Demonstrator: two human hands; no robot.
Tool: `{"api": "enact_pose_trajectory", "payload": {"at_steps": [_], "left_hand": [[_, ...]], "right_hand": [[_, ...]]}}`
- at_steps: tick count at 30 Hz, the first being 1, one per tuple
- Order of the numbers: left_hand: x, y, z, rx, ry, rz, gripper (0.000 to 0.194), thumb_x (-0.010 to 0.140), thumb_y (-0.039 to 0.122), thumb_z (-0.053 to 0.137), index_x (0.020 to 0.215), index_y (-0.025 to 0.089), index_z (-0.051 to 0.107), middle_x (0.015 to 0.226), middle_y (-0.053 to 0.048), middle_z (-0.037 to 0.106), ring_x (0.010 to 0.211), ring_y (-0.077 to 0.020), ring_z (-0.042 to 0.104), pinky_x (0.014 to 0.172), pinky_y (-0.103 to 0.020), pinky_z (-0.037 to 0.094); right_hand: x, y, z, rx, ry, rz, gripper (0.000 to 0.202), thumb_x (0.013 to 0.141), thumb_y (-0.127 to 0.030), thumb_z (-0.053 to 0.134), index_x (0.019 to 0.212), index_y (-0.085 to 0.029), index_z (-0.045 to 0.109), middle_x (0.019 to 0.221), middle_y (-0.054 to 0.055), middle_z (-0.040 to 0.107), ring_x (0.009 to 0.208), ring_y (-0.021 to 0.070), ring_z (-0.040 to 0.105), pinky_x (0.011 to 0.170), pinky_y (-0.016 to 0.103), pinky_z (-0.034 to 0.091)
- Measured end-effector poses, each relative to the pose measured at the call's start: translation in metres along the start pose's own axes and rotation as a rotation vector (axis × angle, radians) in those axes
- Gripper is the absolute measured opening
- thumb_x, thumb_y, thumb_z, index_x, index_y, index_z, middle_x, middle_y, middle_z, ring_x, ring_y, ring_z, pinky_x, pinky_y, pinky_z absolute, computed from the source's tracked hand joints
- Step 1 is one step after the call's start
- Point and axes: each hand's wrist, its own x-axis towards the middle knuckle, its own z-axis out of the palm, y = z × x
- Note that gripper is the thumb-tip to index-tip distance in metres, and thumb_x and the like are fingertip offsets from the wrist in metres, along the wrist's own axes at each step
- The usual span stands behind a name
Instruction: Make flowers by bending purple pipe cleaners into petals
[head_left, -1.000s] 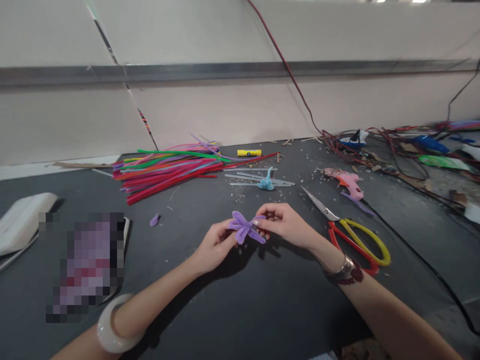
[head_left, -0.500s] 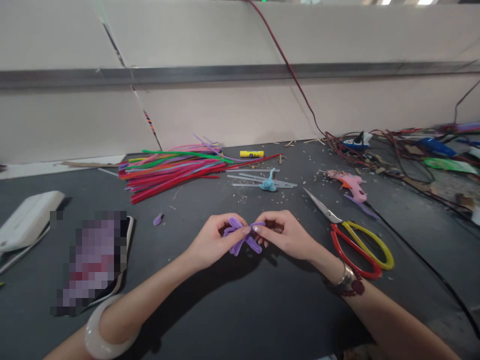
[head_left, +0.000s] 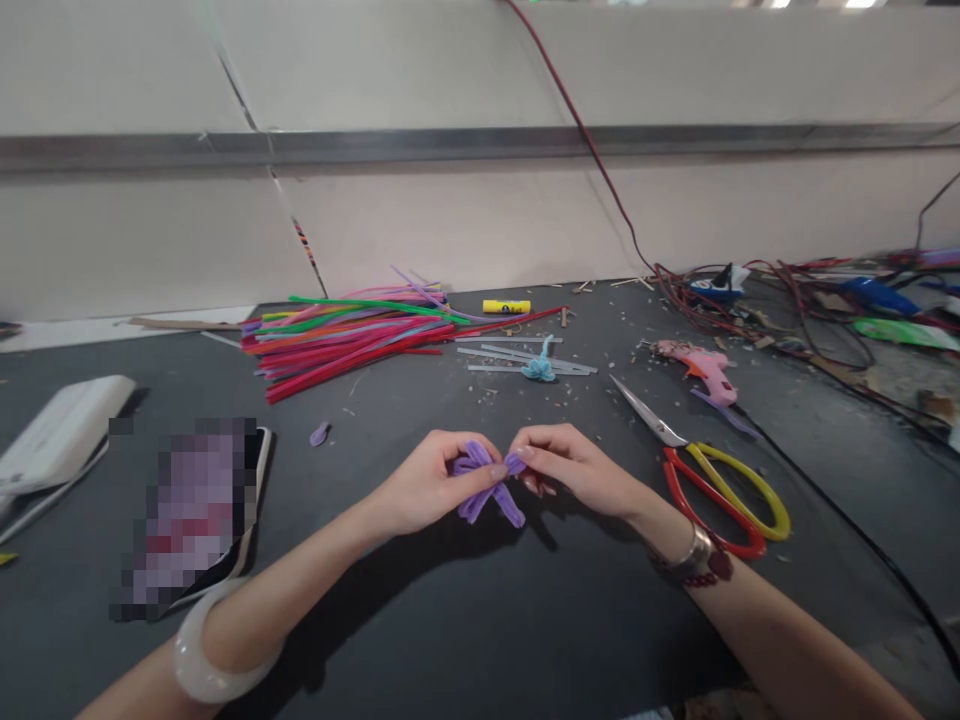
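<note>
A purple pipe cleaner flower (head_left: 475,508) with several looped petals is held above the dark table, low in the middle of the view. My left hand (head_left: 433,482) pinches it near its centre between thumb and fingers. On its right side, my right hand (head_left: 564,464) has thumb and forefinger closed on one petal. Beyond the hands lies a small light-blue pipe cleaner piece (head_left: 539,366), resting on clear glue sticks (head_left: 491,368). Scissors (head_left: 679,440) with one red and one yellow handle lie right of my right hand.
A bundle of coloured pipe cleaners (head_left: 352,345) lies at the back left, near a yellow tube (head_left: 507,307). A pink glue gun (head_left: 701,368) with a black cord sits at the right, before tangled wires. A phone (head_left: 187,510) and a white box (head_left: 71,430) lie left.
My right thumb and forefinger have shifted slightly on the petal at the right, which now shows wider and more rounded. My left hand keeps its pinch. The whole view has shifted slightly.
</note>
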Motion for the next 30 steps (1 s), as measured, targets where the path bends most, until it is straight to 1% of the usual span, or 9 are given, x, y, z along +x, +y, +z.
{"api": "enact_pose_trajectory", "payload": {"at_steps": [5, 8, 11, 16, 18, 22, 25, 27, 30], "left_hand": [[-0.001, 0.001, 0.001, 0.015, -0.022, 0.013, 0.021, 0.077, 0.031, 0.056, 0.076, 0.01, 0.061, 0.058, 0.0, 0.053, 0.05, -0.0073, 0.043, 0.048, -0.019, 0.036], [-0.002, 0.0, 0.0, -0.004, -0.044, 0.038, 0.021, 0.077, 0.03, 0.057, 0.078, 0.01, 0.061, 0.061, -0.003, 0.056, 0.053, -0.0084, 0.045, 0.051, -0.021, 0.038], [-0.002, -0.002, 0.0, -0.031, -0.027, 0.047, 0.021, 0.077, 0.031, 0.056, 0.079, 0.01, 0.06, 0.06, -0.002, 0.056, 0.051, -0.0079, 0.045, 0.049, -0.02, 0.036], [0.0, -0.005, -0.001, -0.039, 0.026, 0.029, 0.021, 0.076, 0.032, 0.058, 0.077, 0.011, 0.06, 0.056, 0.0, 0.052, 0.047, -0.0062, 0.042, 0.045, -0.018, 0.033], [0.0, -0.005, -0.001, -0.035, 0.037, 0.034, 0.021, 0.076, 0.032, 0.058, 0.076, 0.011, 0.06, 0.057, 0.0, 0.052, 0.048, -0.006, 0.042, 0.045, -0.018, 0.033], [-0.001, -0.005, 0.001, -0.036, 0.051, 0.043, 0.021, 0.075, 0.033, 0.058, 0.075, 0.011, 0.06, 0.056, 0.0, 0.052, 0.048, -0.0069, 0.043, 0.046, -0.019, 0.034], [-0.001, -0.005, 0.002, -0.061, 0.067, 0.051, 0.021, 0.075, 0.033, 0.059, 0.075, 0.012, 0.061, 0.058, -0.001, 0.055, 0.049, -0.008, 0.045, 0.047, -0.02, 0.035], [0.001, -0.005, 0.001, -0.074, 0.108, 0.062, 0.02, 0.074, 0.032, 0.059, 0.075, 0.012, 0.062, 0.06, -0.001, 0.056, 0.049, -0.0083, 0.045, 0.047, -0.02, 0.035], [0.004, -0.004, 0.0, -0.062, 0.228, 0.087, 0.019, 0.074, 0.031, 0.059, 0.071, 0.012, 0.061, 0.059, 0.0, 0.054, 0.05, -0.0082, 0.044, 0.049, -0.02, 0.035]], "right_hand": [[0.001, 0.008, -0.001, 0.11, -0.023, 0.027, 0.026, 0.083, -0.033, 0.051, 0.068, -0.012, 0.055, 0.055, -0.003, 0.048, 0.047, 0.0042, 0.041, 0.043, 0.017, 0.027], [0.002, 0.016, 0.003, 0.317, -0.044, 0.083, 0.025, 0.082, -0.032, 0.053, 0.068, -0.012, 0.056, 0.055, -0.003, 0.049, 0.046, 0.0041, 0.041, 0.042, 0.017, 0.025], [0.003, 0.019, 0.006, 0.495, -0.072, 0.133, 0.024, 0.081, -0.033, 0.053, 0.069, -0.013, 0.054, 0.053, -0.003, 0.049, 0.043, 0.0042, 0.039, 0.041, 0.017, 0.024], [0.005, 0.013, 0.0, 0.319, 0.043, 0.073, 0.027, 0.084, -0.034, 0.049, 0.069, -0.013, 0.056, 0.054, -0.002, 0.05, 0.045, 0.0048, 0.042, 0.041, 0.017, 0.024], [0.004, 0.013, -0.002, 0.29, 0.038, 0.065, 0.026, 0.084, -0.033, 0.048, 0.071, -0.012, 0.056, 0.057, -0.002, 0.049, 0.047, 0.0048, 0.042, 0.042, 0.017, 0.025], [0.005, 0.019, 0.004, 0.421, -0.037, 0.105, 0.02, 0.083, -0.031, 0.05, 0.073, -0.013, 0.053, 0.055, -0.003, 0.045, 0.047, 0.0053, 0.038, 0.043, 0.018, 0.024], [0.006, 0.02, 0.011, 0.526, -0.052, 0.119, 0.023, 0.083, -0.035, 0.048, 0.07, -0.015, 0.049, 0.051, -0.005, 0.04, 0.044, 0.0054, 0.032, 0.042, 0.019, 0.023], [0.007, 0.017, 0.012, 0.425, 0.004, 0.088, 0.031, 0.082, -0.041, 0.047, 0.066, -0.015, 0.049, 0.051, -0.005, 0.041, 0.044, 0.0055, 0.033, 0.042, 0.019, 0.024], [0.005, 0.011, 0.01, 0.119, 0.086, 0.015, 0.032, 0.078, -0.043, 0.053, 0.068, -0.013, 0.055, 0.056, -0.002, 0.05, 0.049, 0.0066, 0.042, 0.047, 0.02, 0.031]]}}
